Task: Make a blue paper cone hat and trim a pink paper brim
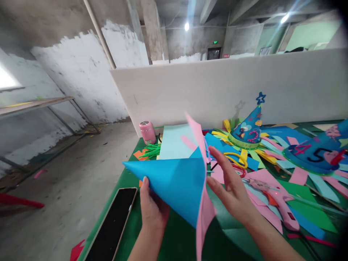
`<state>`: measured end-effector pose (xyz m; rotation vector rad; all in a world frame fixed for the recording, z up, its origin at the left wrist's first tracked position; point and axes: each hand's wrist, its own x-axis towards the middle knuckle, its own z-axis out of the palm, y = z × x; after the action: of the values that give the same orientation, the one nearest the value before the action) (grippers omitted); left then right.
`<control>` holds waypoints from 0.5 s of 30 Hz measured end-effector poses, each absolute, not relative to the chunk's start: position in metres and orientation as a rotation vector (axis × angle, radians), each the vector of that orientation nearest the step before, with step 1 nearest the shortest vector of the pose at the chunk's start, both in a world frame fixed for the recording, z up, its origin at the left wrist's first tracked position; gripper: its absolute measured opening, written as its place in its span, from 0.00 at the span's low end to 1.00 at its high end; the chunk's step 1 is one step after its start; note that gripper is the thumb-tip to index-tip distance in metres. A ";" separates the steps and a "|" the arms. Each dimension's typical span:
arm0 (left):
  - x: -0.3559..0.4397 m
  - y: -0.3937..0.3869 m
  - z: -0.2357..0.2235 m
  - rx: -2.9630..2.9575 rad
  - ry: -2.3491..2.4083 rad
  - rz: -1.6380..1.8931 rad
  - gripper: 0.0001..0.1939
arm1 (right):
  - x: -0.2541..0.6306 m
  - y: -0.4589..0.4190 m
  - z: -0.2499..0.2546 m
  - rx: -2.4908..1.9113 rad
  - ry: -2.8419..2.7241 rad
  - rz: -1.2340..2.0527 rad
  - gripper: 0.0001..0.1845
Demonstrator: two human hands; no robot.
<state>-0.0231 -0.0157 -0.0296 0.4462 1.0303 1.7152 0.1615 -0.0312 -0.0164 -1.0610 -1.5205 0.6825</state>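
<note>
A blue paper cone lies on its side in the air, its tip pointing left. My left hand is closed around the cone near the tip, with the thumb on top. Against the cone's wide end stands a pink paper sheet, seen nearly edge-on and slightly blurred. My right hand is beside the pink sheet, fingers apart and stretched toward it; whether the fingertips touch it I cannot tell. The cone's opening is hidden by the pink sheet.
A phone lies at the table's left edge. A pink glue gun, scissors, green pipe cleaners and a pink jar are around. Decorated cone hats stand among paper strips before a white partition.
</note>
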 end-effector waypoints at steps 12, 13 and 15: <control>-0.032 -0.030 -0.041 0.575 1.137 1.927 0.32 | 0.160 -0.075 -0.031 -0.905 -1.161 1.137 0.33; -0.031 -0.032 -0.040 0.597 1.152 1.944 0.32 | 0.159 -0.077 -0.028 -0.951 -1.168 1.137 0.31; -0.029 -0.035 -0.038 0.609 1.194 1.960 0.33 | 0.155 -0.079 -0.020 -1.056 -1.114 1.132 0.23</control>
<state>-0.0294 -0.0352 -0.0381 0.6086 1.1943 1.9599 0.1551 -0.0789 -0.0203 -1.0561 -1.1142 1.1320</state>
